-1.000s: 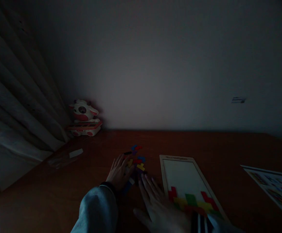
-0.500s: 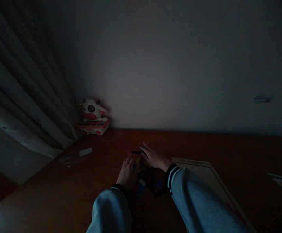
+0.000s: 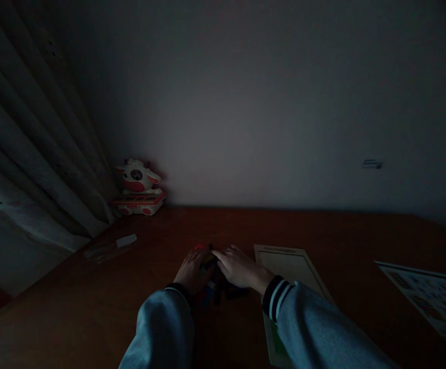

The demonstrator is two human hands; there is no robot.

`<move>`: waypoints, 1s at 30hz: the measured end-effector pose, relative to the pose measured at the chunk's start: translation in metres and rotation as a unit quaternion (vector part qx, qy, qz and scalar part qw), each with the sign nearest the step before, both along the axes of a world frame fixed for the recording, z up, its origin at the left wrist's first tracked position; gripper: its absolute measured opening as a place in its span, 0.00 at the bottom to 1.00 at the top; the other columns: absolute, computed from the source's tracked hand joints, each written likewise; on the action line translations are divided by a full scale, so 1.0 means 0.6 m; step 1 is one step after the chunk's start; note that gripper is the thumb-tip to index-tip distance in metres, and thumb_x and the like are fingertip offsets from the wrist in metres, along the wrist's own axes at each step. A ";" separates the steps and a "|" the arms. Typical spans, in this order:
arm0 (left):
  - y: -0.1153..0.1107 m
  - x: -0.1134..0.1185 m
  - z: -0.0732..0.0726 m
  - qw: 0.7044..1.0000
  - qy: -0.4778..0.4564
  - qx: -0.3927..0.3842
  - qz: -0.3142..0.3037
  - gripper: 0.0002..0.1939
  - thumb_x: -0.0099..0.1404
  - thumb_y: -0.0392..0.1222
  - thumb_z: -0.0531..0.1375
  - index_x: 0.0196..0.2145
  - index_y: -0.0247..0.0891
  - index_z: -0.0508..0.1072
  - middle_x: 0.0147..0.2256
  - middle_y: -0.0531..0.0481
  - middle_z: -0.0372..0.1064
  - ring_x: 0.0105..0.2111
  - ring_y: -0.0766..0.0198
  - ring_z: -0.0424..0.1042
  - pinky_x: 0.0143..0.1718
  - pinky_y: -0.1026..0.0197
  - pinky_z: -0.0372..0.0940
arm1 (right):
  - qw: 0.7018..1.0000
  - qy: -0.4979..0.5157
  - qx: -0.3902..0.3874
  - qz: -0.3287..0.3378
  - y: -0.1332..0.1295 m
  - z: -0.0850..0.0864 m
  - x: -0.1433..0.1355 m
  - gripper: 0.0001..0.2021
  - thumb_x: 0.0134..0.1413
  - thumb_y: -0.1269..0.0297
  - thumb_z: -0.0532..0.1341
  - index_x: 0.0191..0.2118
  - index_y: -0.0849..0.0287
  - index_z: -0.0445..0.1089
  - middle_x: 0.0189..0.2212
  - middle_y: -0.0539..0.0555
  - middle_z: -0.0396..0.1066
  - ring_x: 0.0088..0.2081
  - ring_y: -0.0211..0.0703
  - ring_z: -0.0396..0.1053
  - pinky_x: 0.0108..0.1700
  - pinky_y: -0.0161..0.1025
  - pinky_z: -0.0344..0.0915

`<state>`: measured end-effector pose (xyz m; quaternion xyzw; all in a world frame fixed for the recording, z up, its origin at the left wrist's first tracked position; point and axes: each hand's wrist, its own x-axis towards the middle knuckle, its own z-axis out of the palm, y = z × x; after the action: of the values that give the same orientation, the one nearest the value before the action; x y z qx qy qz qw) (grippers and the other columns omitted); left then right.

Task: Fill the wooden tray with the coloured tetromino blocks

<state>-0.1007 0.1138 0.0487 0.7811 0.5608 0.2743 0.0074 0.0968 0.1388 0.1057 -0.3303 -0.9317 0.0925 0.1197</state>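
A small heap of coloured pieces (image 3: pixel 208 293), with red, blue and dark ones among them, lies on the brown table. The dim light hides their exact kind. My left hand (image 3: pixel 193 270) rests on the heap's left side, its fingers stretched forward over the pieces. From the right, my right hand (image 3: pixel 237 266) lies across the top of the heap with fingers extended, their tips close to my left hand. Both hands look open, and neither has a piece visibly gripped. Much of the heap is covered by the hands.
A pale framed board (image 3: pixel 284 259) lies partly under my right sleeve. Farther right is a printed sheet (image 3: pixel 426 297). At the back left stands a cow-shaped toy keyboard (image 3: pixel 138 187), with clear plastic wrapping and a white label (image 3: pixel 126 240) in front. A curtain (image 3: pixel 34 138) hangs at left.
My right hand has come nearer, from the heap's far edge to over its top, and now almost meets my left hand. The view has turned right, showing more of the printed sheet.
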 end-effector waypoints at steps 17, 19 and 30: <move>-0.121 0.020 0.023 1.000 0.009 -0.009 0.014 0.23 0.56 0.55 0.63 0.47 0.43 0.74 0.50 0.45 0.71 0.51 0.48 0.68 0.54 0.46 0.61 | 0.996 -0.044 0.069 -0.036 -0.159 -0.027 0.091 0.19 0.58 0.79 0.49 0.51 0.62 0.69 0.49 0.63 0.70 0.50 0.51 0.67 0.53 0.51 0.58; -0.121 0.020 0.023 1.000 0.009 -0.012 0.005 0.19 0.59 0.53 0.61 0.45 0.43 0.75 0.49 0.46 0.73 0.50 0.51 0.69 0.54 0.47 0.61 | 0.995 -0.048 0.081 -0.042 -0.162 -0.028 0.085 0.19 0.58 0.80 0.49 0.51 0.61 0.68 0.46 0.62 0.71 0.48 0.50 0.68 0.52 0.50 0.59; -0.119 0.024 0.021 0.999 0.012 -0.010 -0.034 0.19 0.58 0.53 0.61 0.45 0.45 0.76 0.49 0.46 0.73 0.50 0.49 0.69 0.53 0.45 0.63 | 0.990 -0.062 0.105 -0.068 -0.166 -0.026 0.071 0.14 0.61 0.77 0.51 0.40 0.61 0.74 0.40 0.59 0.75 0.45 0.48 0.70 0.48 0.45 0.63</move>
<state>-0.0862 0.0422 0.0613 0.8031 0.5362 0.2592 0.0178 0.1397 0.0392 0.0902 -0.3839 -0.9171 -0.0353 0.1014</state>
